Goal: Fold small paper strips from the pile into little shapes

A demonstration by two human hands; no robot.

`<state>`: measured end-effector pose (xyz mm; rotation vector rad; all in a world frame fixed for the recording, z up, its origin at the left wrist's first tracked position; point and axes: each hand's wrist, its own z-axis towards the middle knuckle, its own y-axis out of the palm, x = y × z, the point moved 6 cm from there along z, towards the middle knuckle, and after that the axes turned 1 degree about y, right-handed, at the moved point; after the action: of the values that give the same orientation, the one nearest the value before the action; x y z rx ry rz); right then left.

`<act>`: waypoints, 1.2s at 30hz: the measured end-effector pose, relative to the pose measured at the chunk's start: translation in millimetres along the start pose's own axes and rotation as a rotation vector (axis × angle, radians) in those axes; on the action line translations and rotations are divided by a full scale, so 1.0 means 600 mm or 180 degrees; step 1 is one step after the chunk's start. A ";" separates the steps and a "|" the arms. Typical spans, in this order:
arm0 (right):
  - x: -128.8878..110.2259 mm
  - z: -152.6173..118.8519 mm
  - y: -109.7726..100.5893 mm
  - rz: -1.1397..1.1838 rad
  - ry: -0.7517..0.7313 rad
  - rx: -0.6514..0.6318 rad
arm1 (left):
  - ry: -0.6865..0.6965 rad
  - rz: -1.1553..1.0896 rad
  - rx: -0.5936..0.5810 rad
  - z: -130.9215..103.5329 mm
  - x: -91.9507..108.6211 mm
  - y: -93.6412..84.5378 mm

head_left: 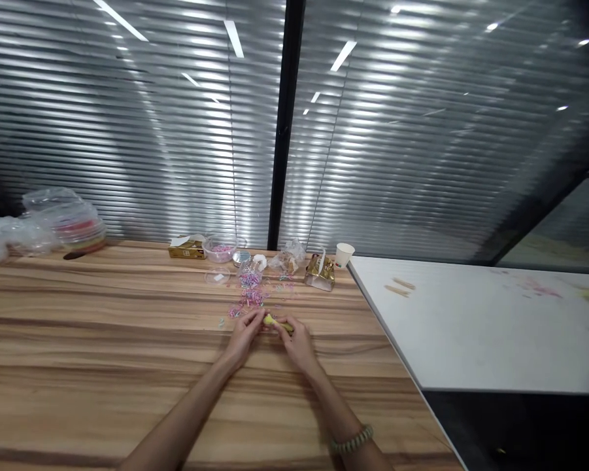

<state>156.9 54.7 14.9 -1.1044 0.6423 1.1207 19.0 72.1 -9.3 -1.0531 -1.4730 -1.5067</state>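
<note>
My right hand (298, 343) is closed around a small yellow stick-like piece (269, 320), which has a paler, thicker end pointing left. Its exact kind is too small to make out. Thumb and fingers of my left hand (245, 337) are pinched together just left of that pale end; whatever they hold is hidden. Both hands are low over the wooden table (127, 366). Right beyond them lies a loose scatter of tiny pink, purple and green pieces (252, 298), spilling from a clear container (250, 278).
Along the back stand a gold tissue box (189, 248), a clear tub of pink pieces (220, 249), crumpled plastic (289, 258), a gold tissue pack (319, 273) and a paper cup (344, 254). Stacked plastic containers (76, 222) sit left. Wooden sticks (399, 288) lie on the white table (451, 333).
</note>
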 end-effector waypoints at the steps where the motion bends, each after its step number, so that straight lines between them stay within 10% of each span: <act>1: -0.001 0.000 0.000 -0.0071 -0.0023 -0.0007 | 0.0039 0.0128 -0.0025 0.000 0.000 0.001; 36: 0.010 0.008 -0.008 -0.0249 0.0036 0.0039 | 0.0198 0.1474 -0.0153 -0.012 0.027 0.009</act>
<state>162.7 61.2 13.0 -1.1168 0.6089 1.0429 17.5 65.3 8.0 -1.2610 -1.0595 -1.2327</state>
